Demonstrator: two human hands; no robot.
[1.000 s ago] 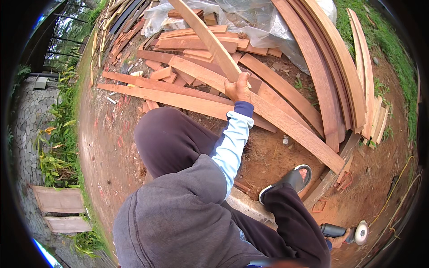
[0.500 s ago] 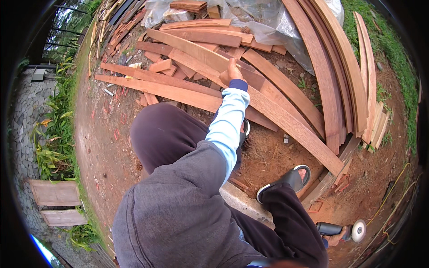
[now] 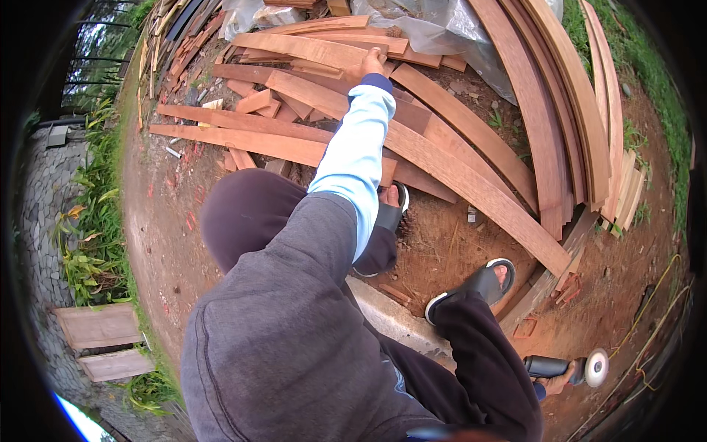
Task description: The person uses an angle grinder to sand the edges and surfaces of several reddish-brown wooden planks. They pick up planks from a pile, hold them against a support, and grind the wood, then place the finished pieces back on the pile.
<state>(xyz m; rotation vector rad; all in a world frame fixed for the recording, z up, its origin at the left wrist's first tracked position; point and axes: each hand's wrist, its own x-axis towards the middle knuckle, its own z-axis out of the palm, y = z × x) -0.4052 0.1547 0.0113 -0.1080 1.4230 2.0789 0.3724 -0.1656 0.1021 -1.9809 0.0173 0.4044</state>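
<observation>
My left hand (image 3: 366, 66) reaches far out over the wood pile, its fingers closed round the near end of a reddish-brown wooden board (image 3: 313, 50). That board slants off to the left across other pieces. Below the hand, a long wooden board (image 3: 456, 171) runs down to the right over the soil. At the lower right, my right hand (image 3: 561, 379) grips the dark body of an angle grinder (image 3: 546, 366). The grinder's pale round disc (image 3: 596, 367) faces up, apart from the wood. Part of the right hand is hidden behind the tool.
Stacked long boards (image 3: 537, 110) stand at the right, beside clear plastic sheeting (image 3: 442, 33). My sandalled feet rest on the soil, one by a timber beam (image 3: 526, 302). A concrete edge (image 3: 390, 317) lies between my legs. A yellow cord (image 3: 648, 302) trails at the far right.
My left hand has moved farther away and slightly left, taking the board's near end with it and turning it off the long board. The right hand and grinder have barely shifted.
</observation>
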